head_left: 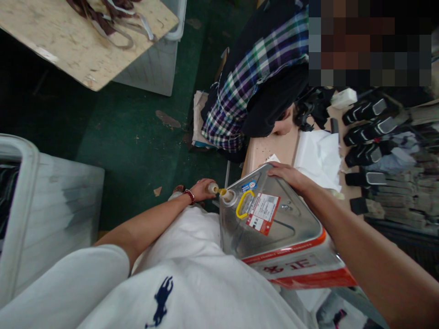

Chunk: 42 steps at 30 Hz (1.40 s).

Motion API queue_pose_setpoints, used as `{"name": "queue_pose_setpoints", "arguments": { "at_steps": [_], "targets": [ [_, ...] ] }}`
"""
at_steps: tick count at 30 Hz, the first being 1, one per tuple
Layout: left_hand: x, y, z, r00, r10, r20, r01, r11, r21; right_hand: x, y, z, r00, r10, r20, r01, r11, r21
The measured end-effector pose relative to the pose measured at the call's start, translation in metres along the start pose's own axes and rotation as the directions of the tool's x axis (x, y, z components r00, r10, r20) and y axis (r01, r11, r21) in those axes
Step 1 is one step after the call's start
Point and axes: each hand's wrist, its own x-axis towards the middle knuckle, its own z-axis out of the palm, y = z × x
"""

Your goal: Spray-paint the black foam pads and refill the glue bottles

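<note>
The big silver metal can (pixel 270 219) is held by the right grip (pixel 284 176), with fingers bent over its far corner. The left grip (pixel 205 188) is closed around one small pale bottle (pixel 213 188), whose open mouth is just beside the can's spout (pixel 228 196). A yellow liquid (pixel 222 192) is between the two openings.

There is one can, and it is tilted, in front of the white shirt (pixel 185 274) and beside the near end of the light brown desk (pixel 270 148). What carries it from below, I cannot tell. Its top is shiny, and has one spout, one yellow loop handle (pixel 241 204) and two labels: one small blue label (pixel 248 186) and one bigger red-and-white label (pixel 263 214). The side is white with orange-red bands and red characters.

On the desk are one white sheet (pixel 318 157) and four black pieces with silvery edges (pixel 364 155), in a row. One person in a checked shirt (pixel 247 87) bends over the desk. Two whitish plastic bins (pixel 68 196) are on the left side, one partly under a pale wooden board (pixel 85 41).
</note>
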Motion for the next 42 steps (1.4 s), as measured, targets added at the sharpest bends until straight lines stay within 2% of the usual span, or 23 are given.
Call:
{"name": "queue_pose_setpoints", "arguments": {
  "at_steps": [16,42],
  "targets": [
    [0.004,-0.003,0.002,1.000,0.012,-0.012,-0.013,0.999,-0.050,-0.006,-0.011,0.000,1.000,0.011,-0.019,-0.011,1.000,-0.018],
    [0.000,-0.002,0.001,1.000,0.012,-0.015,-0.013,0.998,-0.056,0.002,-0.007,0.003,1.000,0.019,-0.014,-0.019,0.998,-0.055]
  ]
}}
